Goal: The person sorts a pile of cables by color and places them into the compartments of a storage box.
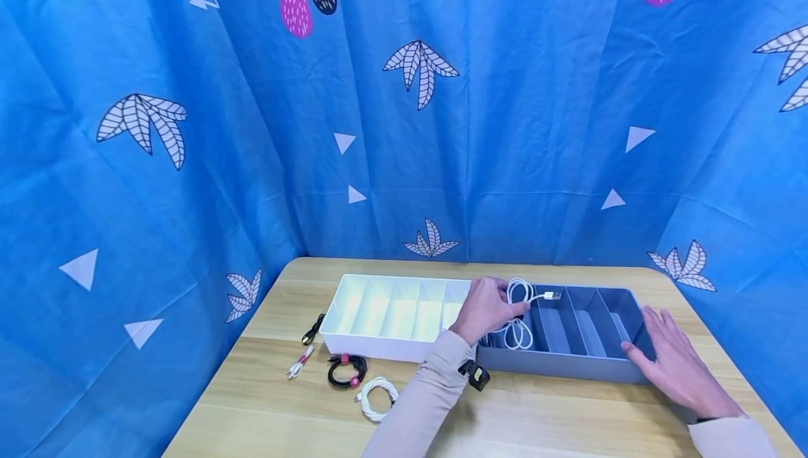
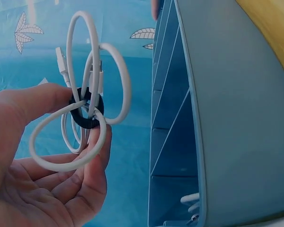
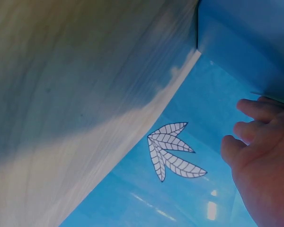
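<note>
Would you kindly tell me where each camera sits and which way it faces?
Head: worn on the head, facing forward and down at the table, white tray, gray tray and blue curtain; left hand, right hand and sleeves show.
Left wrist: worn on that wrist, facing the white cable beside the gray tray; the left hand shows, and apparently a bit of the right at top.
Right wrist: worn there, facing the table edge and curtain; the right hand shows at right.
Shared: head and left wrist both show the left hand holding the white cable.

A blue leaf-printed curtain point(image 1: 536, 128) hangs behind a wood-grain table point(image 1: 536, 419); pale glints point(image 3: 211, 211) show, perhaps reflected light.
</note>
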A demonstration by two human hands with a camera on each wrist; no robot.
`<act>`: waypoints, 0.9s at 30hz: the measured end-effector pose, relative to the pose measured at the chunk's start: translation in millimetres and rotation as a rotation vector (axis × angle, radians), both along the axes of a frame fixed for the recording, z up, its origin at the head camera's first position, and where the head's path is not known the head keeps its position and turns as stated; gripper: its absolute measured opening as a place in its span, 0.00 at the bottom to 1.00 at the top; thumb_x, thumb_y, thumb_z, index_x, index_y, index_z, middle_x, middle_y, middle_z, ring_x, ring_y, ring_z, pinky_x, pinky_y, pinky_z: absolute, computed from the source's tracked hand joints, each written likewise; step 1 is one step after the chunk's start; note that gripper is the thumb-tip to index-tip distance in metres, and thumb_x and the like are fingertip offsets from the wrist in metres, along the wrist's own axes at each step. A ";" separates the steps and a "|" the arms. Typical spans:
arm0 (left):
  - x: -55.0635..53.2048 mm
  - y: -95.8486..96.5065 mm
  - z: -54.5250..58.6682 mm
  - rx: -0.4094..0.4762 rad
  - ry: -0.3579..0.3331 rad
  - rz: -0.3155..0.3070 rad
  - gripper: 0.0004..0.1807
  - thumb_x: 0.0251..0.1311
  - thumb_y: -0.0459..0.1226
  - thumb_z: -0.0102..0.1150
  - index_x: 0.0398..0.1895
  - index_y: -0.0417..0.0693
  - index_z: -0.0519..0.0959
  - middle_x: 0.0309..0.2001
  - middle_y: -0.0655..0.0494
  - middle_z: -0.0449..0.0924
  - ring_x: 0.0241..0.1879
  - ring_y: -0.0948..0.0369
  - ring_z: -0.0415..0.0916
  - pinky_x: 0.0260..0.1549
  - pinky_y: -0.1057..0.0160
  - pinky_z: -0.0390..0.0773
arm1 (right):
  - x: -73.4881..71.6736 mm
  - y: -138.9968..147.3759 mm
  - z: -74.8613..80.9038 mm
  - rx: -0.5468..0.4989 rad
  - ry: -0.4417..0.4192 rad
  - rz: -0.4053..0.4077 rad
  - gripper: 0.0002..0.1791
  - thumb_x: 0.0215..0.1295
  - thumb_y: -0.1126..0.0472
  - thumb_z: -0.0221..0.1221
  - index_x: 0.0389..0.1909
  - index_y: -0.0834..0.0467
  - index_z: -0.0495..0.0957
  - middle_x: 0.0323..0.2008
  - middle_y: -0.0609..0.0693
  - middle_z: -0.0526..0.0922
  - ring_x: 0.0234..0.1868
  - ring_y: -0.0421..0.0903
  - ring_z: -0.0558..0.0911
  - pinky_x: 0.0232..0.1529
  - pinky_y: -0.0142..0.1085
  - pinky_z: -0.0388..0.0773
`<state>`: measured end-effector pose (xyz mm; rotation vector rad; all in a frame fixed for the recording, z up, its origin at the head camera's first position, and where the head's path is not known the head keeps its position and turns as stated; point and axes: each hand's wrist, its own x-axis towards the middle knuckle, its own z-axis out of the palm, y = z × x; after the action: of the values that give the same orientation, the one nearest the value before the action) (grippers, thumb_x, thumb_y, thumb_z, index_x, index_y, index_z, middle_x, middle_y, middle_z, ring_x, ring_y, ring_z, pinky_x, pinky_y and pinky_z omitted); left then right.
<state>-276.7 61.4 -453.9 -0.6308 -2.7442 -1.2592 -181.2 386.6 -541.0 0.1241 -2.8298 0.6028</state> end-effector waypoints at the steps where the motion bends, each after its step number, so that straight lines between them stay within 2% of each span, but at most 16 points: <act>1: -0.1 0.6 -0.2 -0.002 0.010 0.001 0.22 0.50 0.50 0.72 0.15 0.52 0.69 0.10 0.67 0.58 0.10 0.71 0.54 0.12 0.72 0.54 | -0.1 -0.1 0.1 -0.002 -0.004 -0.001 0.49 0.73 0.43 0.48 0.76 0.70 0.35 0.74 0.76 0.41 0.77 0.64 0.24 0.74 0.59 0.18; 7: -1.3 3.3 -2.8 -0.001 0.041 -0.005 0.25 0.51 0.51 0.72 0.14 0.53 0.65 0.10 0.68 0.56 0.09 0.72 0.53 0.12 0.72 0.54 | -0.2 -0.1 1.0 -0.011 -0.021 -0.006 0.50 0.73 0.42 0.48 0.75 0.71 0.36 0.73 0.77 0.43 0.77 0.67 0.26 0.74 0.60 0.18; 10: -2.0 4.4 -4.2 0.014 0.032 -0.006 0.25 0.51 0.51 0.72 0.13 0.54 0.65 0.09 0.68 0.56 0.09 0.72 0.53 0.12 0.72 0.53 | -0.2 0.1 1.2 -0.010 -0.018 -0.007 0.50 0.73 0.42 0.48 0.75 0.71 0.36 0.73 0.77 0.43 0.77 0.67 0.27 0.74 0.61 0.19; 15: -3.1 5.7 -6.7 0.022 -0.003 0.009 0.22 0.50 0.51 0.72 0.17 0.53 0.70 0.10 0.67 0.58 0.09 0.71 0.54 0.11 0.71 0.54 | -0.3 0.0 0.2 -0.012 -0.021 -0.007 0.50 0.72 0.42 0.48 0.76 0.71 0.36 0.73 0.77 0.43 0.77 0.66 0.26 0.73 0.63 0.20; 21: -5.4 8.3 -10.3 0.018 -0.011 0.025 0.18 0.50 0.51 0.72 0.23 0.50 0.77 0.09 0.68 0.60 0.08 0.71 0.56 0.11 0.71 0.56 | -0.7 -0.1 -0.1 -0.013 -0.021 -0.006 0.49 0.73 0.42 0.48 0.76 0.70 0.35 0.73 0.77 0.44 0.77 0.66 0.26 0.73 0.65 0.23; 27: -7.2 10.4 -12.2 0.019 -0.020 0.035 0.17 0.50 0.50 0.73 0.21 0.50 0.77 0.09 0.67 0.60 0.09 0.71 0.57 0.11 0.71 0.56 | 0.0 -0.4 0.2 -0.017 -0.017 -0.003 0.49 0.73 0.43 0.49 0.76 0.69 0.35 0.74 0.76 0.43 0.77 0.65 0.25 0.73 0.63 0.21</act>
<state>-283.9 71.8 -466.1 -0.5693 -2.7431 -1.2888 -181.3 386.2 -540.8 0.1125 -2.8406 0.6296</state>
